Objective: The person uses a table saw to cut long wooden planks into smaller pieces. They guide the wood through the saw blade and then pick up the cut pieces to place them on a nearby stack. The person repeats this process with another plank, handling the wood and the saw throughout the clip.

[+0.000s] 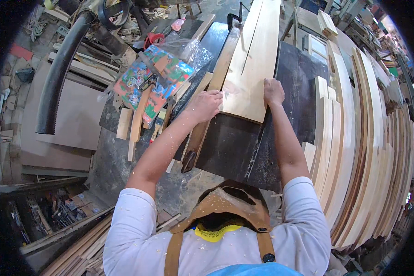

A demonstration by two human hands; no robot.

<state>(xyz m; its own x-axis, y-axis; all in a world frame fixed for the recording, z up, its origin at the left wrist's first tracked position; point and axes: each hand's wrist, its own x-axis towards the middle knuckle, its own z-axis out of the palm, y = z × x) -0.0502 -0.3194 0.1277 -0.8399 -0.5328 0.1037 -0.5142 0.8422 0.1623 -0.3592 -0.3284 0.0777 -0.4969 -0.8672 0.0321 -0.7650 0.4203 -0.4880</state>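
At far left of the bench lies a brightly patterned plastic sheet (133, 85), apart from the work. My left hand (206, 105) is at the near left corner of the board, fingers curled; I cannot tell whether they grip it or merely press. Beside it runs a wooden strip (226, 62), with a black clamp (233, 19) at its far end.

The pale wide board (257, 69) lies flat on the dark tabletop (227, 147), between my hands, its near end toward me. A narrow dark line runs lengthwise from its far part. I judge the board stiff, moderately heavy because of its length, and dry enough not to slip; its weakest zone is probably along that line. Recommended hold: both long edges, close to the near end, fingers on the outer sides.

My right hand (273, 92), well apart from the left, is closed on the right edge. Farther right stands stacked timber (349, 138).
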